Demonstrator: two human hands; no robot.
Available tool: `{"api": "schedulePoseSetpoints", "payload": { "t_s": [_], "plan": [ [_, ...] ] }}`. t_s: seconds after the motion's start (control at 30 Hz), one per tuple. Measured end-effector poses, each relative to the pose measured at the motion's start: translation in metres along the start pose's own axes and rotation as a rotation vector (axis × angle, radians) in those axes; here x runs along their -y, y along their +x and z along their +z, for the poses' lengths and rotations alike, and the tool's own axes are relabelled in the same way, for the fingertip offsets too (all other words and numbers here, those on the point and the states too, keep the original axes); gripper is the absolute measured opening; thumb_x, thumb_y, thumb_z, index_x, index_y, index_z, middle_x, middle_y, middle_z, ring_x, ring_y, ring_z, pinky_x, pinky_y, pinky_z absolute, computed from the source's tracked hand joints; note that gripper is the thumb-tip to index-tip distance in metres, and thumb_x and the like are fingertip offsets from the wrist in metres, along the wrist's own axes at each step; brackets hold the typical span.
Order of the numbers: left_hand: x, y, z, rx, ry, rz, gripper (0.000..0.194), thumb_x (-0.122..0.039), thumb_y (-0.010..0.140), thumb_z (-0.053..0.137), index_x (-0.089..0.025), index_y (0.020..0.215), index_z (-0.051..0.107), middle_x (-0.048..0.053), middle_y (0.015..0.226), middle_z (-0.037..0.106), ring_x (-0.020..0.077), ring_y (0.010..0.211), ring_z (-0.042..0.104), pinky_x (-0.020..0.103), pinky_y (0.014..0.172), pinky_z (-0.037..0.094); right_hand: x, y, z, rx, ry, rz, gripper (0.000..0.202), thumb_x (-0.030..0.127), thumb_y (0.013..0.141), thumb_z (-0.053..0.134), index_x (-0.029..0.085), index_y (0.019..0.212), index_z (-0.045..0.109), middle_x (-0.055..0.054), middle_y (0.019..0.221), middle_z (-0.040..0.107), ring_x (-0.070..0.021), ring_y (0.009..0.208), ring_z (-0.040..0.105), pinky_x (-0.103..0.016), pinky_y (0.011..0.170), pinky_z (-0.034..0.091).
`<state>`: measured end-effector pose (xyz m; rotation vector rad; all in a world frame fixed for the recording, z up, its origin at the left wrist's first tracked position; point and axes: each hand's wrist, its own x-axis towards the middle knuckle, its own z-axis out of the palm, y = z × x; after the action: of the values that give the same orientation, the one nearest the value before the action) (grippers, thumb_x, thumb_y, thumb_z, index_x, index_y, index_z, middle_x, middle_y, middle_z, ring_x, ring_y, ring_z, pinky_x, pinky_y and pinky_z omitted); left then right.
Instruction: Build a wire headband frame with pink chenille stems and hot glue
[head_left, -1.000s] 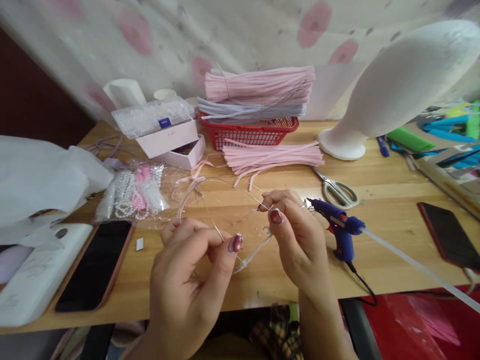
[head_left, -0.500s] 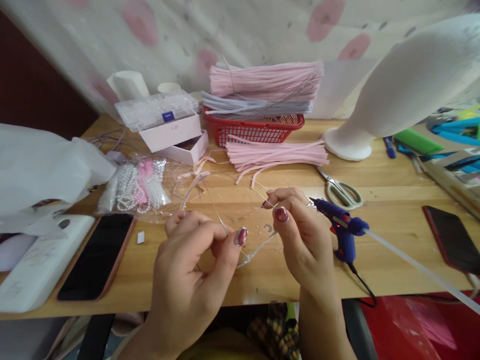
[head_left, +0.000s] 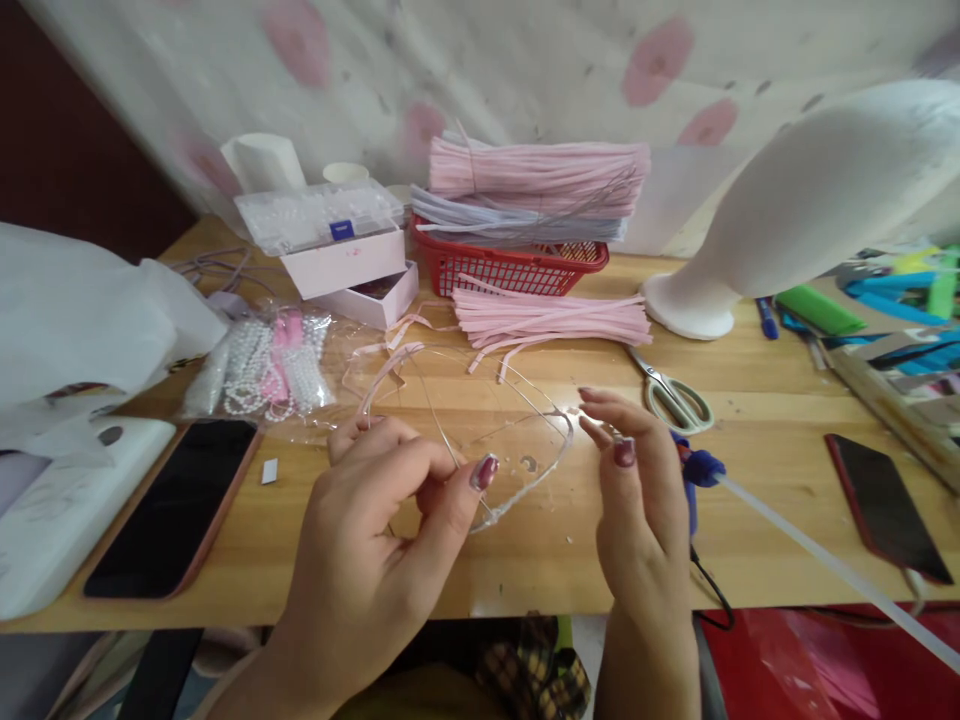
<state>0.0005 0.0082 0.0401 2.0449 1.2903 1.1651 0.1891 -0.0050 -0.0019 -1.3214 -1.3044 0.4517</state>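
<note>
In the head view, keeping the left hand closed on the wire frame, pinching a strand between thumb and fingers and holding the loop out over the table, in front of the body. Holding the right hand just right of the frame, apart from it, with thumb and fingers parted and gripping nothing visible. Differing here from the earlier frames: pinching the frame's right side with that hand then, now letting go and leaving the rounded white corner exposed. Also now covering much of the glue gun, showing mostly its back end and stick. Seeing scissors lying beyond the right hand, pink stems lying in front of the red basket, and pearls lying bagged on the left, all staying in place.
</note>
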Motion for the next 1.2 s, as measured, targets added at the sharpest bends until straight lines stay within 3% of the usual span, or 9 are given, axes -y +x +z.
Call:
{"api": "schedulePoseSetpoints", "payload": {
  "t_s": [0.13, 0.23, 0.33, 0.43, 0.63, 0.73, 1.07, 1.2],
  "plan": [
    [0.001, 0.002, -0.001, -0.002, -0.006, 0.003, 0.031, -0.023, 0.094, 0.055, -0.022, 0.064, 0.048, -0.005, 0.059, 0.047, 0.0132, 0.061, 0.047, 0.035, 0.076, 0.038, -0.01, -0.019, -0.032, 0.0, -0.176, 0.131, 0.022, 0.039, 0.099, 0.05, 0.025, 0.103, 0.066, -0.006, 0.113, 0.065, -0.0251, 0.117, 0.057, -0.044, 0.101, 0.04],
    [0.001, 0.002, -0.001, 0.007, -0.008, -0.002, 0.03, -0.021, 0.094, 0.055, -0.022, 0.065, 0.049, -0.005, 0.06, 0.049, 0.0135, 0.061, 0.047, 0.035, 0.077, 0.038, -0.007, -0.029, -0.045, 0.031, -0.237, 0.186, 0.021, 0.038, 0.098, 0.051, 0.025, 0.098, 0.068, -0.004, 0.104, 0.068, -0.0233, 0.106, 0.059, -0.038, 0.091, 0.044],
    [0.0, 0.001, -0.001, 0.021, -0.022, 0.001, 0.029, -0.021, 0.094, 0.055, -0.022, 0.065, 0.049, -0.005, 0.06, 0.049, 0.0137, 0.062, 0.048, 0.035, 0.074, 0.037, 0.001, -0.031, -0.038, -0.033, -0.166, 0.148, 0.017, 0.034, 0.097, 0.054, 0.025, 0.09, 0.066, -0.002, 0.094, 0.066, -0.0201, 0.096, 0.06, -0.032, 0.081, 0.046],
    [0.0, -0.001, 0.0, 0.028, -0.023, 0.0, 0.029, -0.021, 0.094, 0.054, -0.021, 0.066, 0.049, -0.005, 0.061, 0.05, 0.0134, 0.063, 0.048, 0.034, 0.072, 0.036, 0.007, -0.028, -0.021, -0.076, -0.065, 0.12, 0.007, 0.031, 0.095, 0.059, 0.025, 0.096, 0.064, -0.001, 0.088, 0.062, -0.0172, 0.087, 0.059, -0.03, 0.077, 0.047],
    [0.001, -0.002, -0.001, 0.057, -0.002, 0.014, 0.03, -0.021, 0.095, 0.053, -0.021, 0.065, 0.049, -0.005, 0.061, 0.049, 0.0125, 0.063, 0.048, 0.034, 0.072, 0.036, 0.012, -0.021, -0.004, 0.067, -0.048, 0.123, 0.028, 0.031, 0.098, 0.053, 0.029, 0.126, 0.055, 0.001, 0.083, 0.06, -0.0148, 0.079, 0.059, -0.032, 0.078, 0.047],
    [0.0, -0.001, -0.003, 0.07, 0.014, 0.026, 0.03, -0.02, 0.095, 0.052, -0.021, 0.065, 0.049, -0.005, 0.06, 0.048, 0.0125, 0.062, 0.049, 0.033, 0.071, 0.037, 0.012, -0.019, -0.001, 0.124, -0.013, 0.089, 0.027, 0.031, 0.101, 0.047, 0.027, 0.127, 0.055, 0.002, 0.08, 0.06, -0.0133, 0.075, 0.06, -0.029, 0.075, 0.047],
    [0.0, 0.002, -0.002, 0.066, 0.011, 0.007, 0.03, -0.017, 0.094, 0.05, -0.021, 0.065, 0.048, -0.005, 0.06, 0.048, 0.0133, 0.062, 0.049, 0.034, 0.074, 0.039, 0.012, -0.017, 0.006, 0.131, 0.052, 0.106, 0.025, 0.031, 0.101, 0.047, 0.027, 0.125, 0.053, 0.001, 0.082, 0.06, -0.0138, 0.077, 0.061, -0.028, 0.073, 0.049],
    [0.001, 0.004, -0.001, 0.064, 0.018, 0.019, 0.032, -0.018, 0.094, 0.051, -0.021, 0.063, 0.046, -0.005, 0.059, 0.047, 0.013, 0.061, 0.049, 0.034, 0.077, 0.04, 0.01, -0.023, -0.006, 0.114, -0.05, 0.089, 0.03, 0.032, 0.1, 0.047, 0.027, 0.129, 0.051, -0.001, 0.086, 0.062, -0.0157, 0.08, 0.062, -0.029, 0.074, 0.051]
  ]
}}
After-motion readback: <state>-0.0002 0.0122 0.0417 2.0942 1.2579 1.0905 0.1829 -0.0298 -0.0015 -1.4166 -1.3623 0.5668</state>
